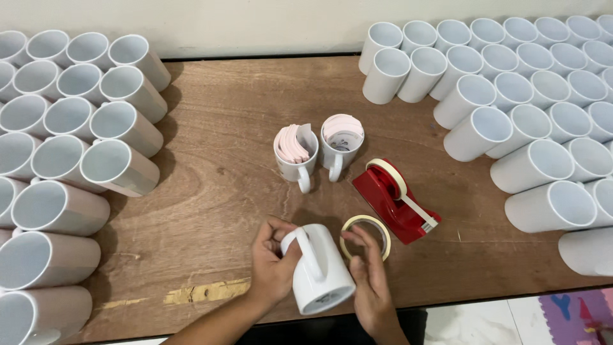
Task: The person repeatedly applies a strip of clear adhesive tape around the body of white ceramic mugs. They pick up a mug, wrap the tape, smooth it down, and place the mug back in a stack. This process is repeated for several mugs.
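Presently, observations by item:
Table [217,191]: brown wood; plain white mugs crowd both ends, too many cut off by the frame to count.
Left hand [271,259]: fingers curled around the upper end of one white mug [319,271], gripping it.
Right hand [370,281]: fingers flat along the mug's right side, steadying it; mug lies tilted between both hands, handle up, mouth toward the near edge.
Tape dispenser [393,198]: one, red, right of centre.
Filled mugs [317,150]: two, upright, holding pink slips.
Tape roll [365,235]: one, loose, touching right fingertips.
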